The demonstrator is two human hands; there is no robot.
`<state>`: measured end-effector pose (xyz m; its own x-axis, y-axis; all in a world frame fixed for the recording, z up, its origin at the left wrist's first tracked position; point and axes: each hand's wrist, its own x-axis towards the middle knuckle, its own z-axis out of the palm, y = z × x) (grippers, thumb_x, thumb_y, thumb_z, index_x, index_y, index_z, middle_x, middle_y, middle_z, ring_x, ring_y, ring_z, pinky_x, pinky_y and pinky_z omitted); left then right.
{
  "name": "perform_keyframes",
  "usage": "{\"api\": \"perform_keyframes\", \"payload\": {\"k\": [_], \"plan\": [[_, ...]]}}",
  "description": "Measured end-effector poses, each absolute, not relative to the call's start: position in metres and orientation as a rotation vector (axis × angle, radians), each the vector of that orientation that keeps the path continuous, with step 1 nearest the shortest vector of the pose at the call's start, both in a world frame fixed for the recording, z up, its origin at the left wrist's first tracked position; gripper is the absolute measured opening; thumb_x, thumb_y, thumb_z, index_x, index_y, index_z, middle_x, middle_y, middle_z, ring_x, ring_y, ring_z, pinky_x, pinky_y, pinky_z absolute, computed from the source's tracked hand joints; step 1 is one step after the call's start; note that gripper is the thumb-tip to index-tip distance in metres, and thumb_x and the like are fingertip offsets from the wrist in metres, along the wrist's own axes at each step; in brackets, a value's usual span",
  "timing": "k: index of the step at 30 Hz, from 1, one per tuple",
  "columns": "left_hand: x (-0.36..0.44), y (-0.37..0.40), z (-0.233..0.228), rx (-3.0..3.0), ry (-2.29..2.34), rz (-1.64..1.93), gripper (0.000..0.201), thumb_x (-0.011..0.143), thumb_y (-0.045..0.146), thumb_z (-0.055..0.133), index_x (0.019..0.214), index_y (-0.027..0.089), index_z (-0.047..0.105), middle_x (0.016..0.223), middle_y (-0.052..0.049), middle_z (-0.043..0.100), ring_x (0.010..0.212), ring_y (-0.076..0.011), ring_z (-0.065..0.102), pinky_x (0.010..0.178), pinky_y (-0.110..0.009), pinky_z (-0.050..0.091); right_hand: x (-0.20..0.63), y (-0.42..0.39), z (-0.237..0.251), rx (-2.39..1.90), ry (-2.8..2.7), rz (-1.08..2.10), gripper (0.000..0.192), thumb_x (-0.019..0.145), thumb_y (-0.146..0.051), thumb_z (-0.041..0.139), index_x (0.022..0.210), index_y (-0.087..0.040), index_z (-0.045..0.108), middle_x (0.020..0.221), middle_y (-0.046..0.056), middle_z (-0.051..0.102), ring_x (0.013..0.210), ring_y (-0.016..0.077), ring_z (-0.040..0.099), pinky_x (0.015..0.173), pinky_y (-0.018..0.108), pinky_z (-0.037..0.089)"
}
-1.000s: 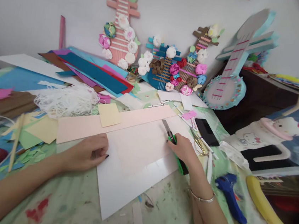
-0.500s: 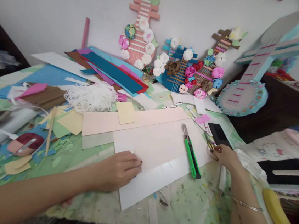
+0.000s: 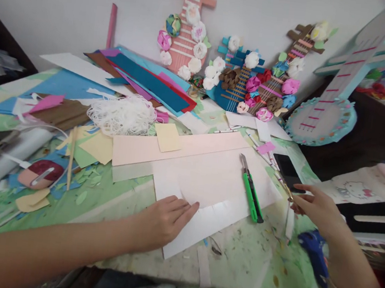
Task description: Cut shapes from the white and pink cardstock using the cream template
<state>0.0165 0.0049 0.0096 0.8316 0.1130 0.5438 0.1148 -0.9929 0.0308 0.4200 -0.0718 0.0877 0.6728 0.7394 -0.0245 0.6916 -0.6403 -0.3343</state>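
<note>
Near the table's front edge, left hand (image 3: 167, 217) pins white card sheet (image 3: 207, 196) flat; right hand (image 3: 318, 210) pinches gold scissors (image 3: 286, 187), so keep blades low.

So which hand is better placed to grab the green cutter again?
Probably the right hand: it hovers free just right of the green cutter, while the left hand presses flat on the white sheet.

Matt white paper sheet (image 3: 208, 187); green plastic cutter (image 3: 251, 192).
</note>
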Motion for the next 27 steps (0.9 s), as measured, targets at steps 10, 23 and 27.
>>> {"api": "perform_keyframes", "payload": {"k": [10, 23, 27], "plan": [[0.021, -0.018, 0.004, -3.027, -0.402, -0.767, 0.039, 0.093, 0.011, 0.044, 0.130, -0.002, 0.047, 0.117, -0.021, 0.067, 0.109, -0.0283, 0.064, 0.093, -0.041, 0.052, 0.259, -0.095, 0.092, -1.619, -0.827, 1.476, 0.063, 0.068, -0.061, 0.076, 0.107, -0.014, 0.060, 0.064, -0.005, 0.042, 0.047, 0.0064, 0.035, 0.042, 0.021, 0.026], [0.018, -0.022, 0.008, -3.258, -0.352, -0.509, 0.063, 0.093, 0.055, 0.049, 0.129, 0.004, 0.049, 0.132, -0.022, 0.057, 0.129, -0.0348, 0.049, 0.111, -0.047, 0.033, 0.185, -0.040, 0.090, -1.484, -0.880, 1.893, 0.061, 0.068, -0.078, 0.061, 0.068, -0.017, 0.052, 0.047, -0.005, 0.048, 0.031, 0.0086, 0.046, 0.027, 0.018, 0.034], [0.014, -0.018, 0.013, -3.361, -0.291, -0.374, 0.069, 0.092, 0.058, 0.047, 0.134, 0.005, 0.046, 0.138, -0.020, 0.053, 0.134, -0.0370, 0.042, 0.115, -0.049, 0.023, 0.182, -0.034, 0.089, -1.588, -0.849, 1.892, 0.062, 0.065, -0.078, 0.062, 0.066, -0.016, 0.052, 0.043, -0.004, 0.049, 0.030, 0.0104, 0.049, 0.027, 0.018, 0.036]]}}
